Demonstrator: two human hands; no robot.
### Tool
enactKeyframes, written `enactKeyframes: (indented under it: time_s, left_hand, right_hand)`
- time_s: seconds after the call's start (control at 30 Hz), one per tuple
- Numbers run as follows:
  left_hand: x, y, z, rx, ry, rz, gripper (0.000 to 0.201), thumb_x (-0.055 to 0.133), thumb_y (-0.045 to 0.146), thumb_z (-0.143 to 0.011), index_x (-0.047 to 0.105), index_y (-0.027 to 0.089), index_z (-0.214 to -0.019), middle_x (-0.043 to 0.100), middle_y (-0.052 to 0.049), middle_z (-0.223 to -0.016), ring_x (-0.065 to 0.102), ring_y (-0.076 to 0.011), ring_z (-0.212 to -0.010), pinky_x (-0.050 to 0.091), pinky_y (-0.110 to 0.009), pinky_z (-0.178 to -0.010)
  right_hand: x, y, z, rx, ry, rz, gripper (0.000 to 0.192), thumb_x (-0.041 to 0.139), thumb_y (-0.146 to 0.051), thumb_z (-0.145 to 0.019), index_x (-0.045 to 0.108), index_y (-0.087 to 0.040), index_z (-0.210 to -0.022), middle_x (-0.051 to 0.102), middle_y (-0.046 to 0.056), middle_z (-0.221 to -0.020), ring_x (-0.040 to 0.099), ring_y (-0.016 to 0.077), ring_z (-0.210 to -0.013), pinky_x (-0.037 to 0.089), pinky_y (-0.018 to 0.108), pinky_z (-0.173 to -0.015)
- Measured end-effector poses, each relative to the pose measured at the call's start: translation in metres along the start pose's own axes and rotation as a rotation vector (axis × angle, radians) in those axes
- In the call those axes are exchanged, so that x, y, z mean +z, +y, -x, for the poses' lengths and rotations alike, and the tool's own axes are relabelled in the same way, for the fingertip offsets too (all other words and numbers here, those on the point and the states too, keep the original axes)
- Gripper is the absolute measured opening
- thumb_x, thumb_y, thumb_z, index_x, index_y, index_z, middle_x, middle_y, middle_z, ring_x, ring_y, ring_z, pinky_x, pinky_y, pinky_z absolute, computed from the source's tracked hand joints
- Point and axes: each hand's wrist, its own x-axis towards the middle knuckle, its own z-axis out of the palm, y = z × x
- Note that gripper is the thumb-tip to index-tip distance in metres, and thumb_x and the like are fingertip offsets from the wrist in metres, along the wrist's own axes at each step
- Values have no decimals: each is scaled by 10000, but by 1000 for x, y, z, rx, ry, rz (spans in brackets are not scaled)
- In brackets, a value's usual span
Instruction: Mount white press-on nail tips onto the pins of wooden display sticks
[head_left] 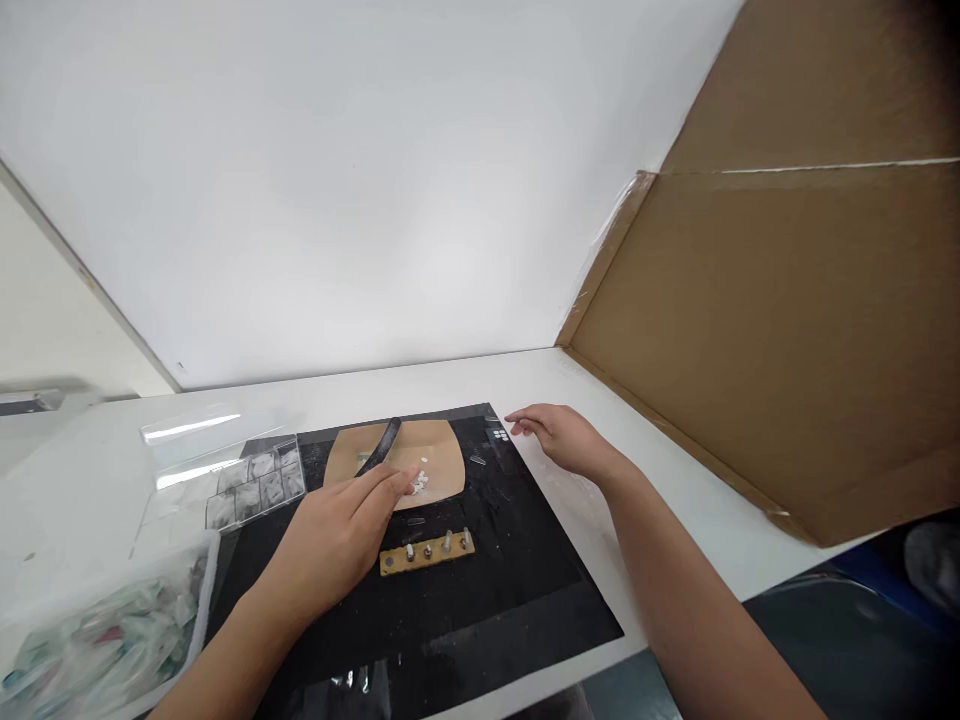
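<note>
My left hand (341,535) lies palm down on the black mat (480,600), its fingertips at a small heap of tiny white parts (420,483) on a tan curved plate (439,455). A dark strap or tool (382,445) rests across that plate. Just in front of my fingers sits a narrow tan strip with several upright pegs (427,552). My right hand (562,435) hovers palm down with fingers loosely spread at the mat's far right corner, holding nothing.
A clear compartment box (255,485) with small parts and a clear lid (202,440) lie at the left. A clear bin of bagged items (105,640) sits at front left. A large cardboard panel (787,330) stands at the right, on the white table (675,450).
</note>
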Motion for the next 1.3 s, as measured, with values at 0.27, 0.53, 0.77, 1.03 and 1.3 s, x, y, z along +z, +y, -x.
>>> enactKeyframes:
  time_s: [0.27,0.53,0.77,1.03,1.3]
  left_hand:
    - [4,2,-1,-106,-35,80,815,423,47,-1038,27,208,-1732,771,-93,-1275,692,-273,-1228,652,-373,-864]
    - [-4,10,-8,-69,29,154,769,503,107,-1049,132,189,-1717,761,-79,-1152,659,-249,-1124,624,-363,-908]
    - [-5,11,-8,-35,45,163,720,512,82,-1029,221,164,-1683,743,-88,-1107,620,-262,-1154,594,-373,-929]
    - [-4,10,-8,-24,47,170,680,528,61,-1015,285,160,-1642,737,-91,-1091,592,-277,-1167,578,-409,-950]
    - [-2,10,-7,-12,34,164,604,542,54,-1003,365,151,-1573,728,-98,-1084,587,-280,-1176,580,-412,-947]
  right_hand:
    - [8,5,-1,-19,-60,-53,442,729,-226,-901,702,-289,-1337,819,14,-1137,769,251,-1065,571,397,-962]
    - [14,9,-4,2,-66,-78,549,887,-318,-804,709,-282,-1322,792,55,-1242,730,305,-1186,561,452,-1023]
    - [15,7,-2,-19,-70,-82,693,977,-352,-694,716,-275,-1331,737,82,-1338,684,329,-1253,535,471,-1075]
    - [15,9,-3,-20,-79,-105,706,969,-322,-676,722,-295,-1337,694,76,-1429,619,359,-1355,466,511,-1167]
    - [17,5,-1,16,-100,-182,682,918,-249,-722,681,-290,-1360,776,56,-1270,697,304,-1245,519,448,-1089]
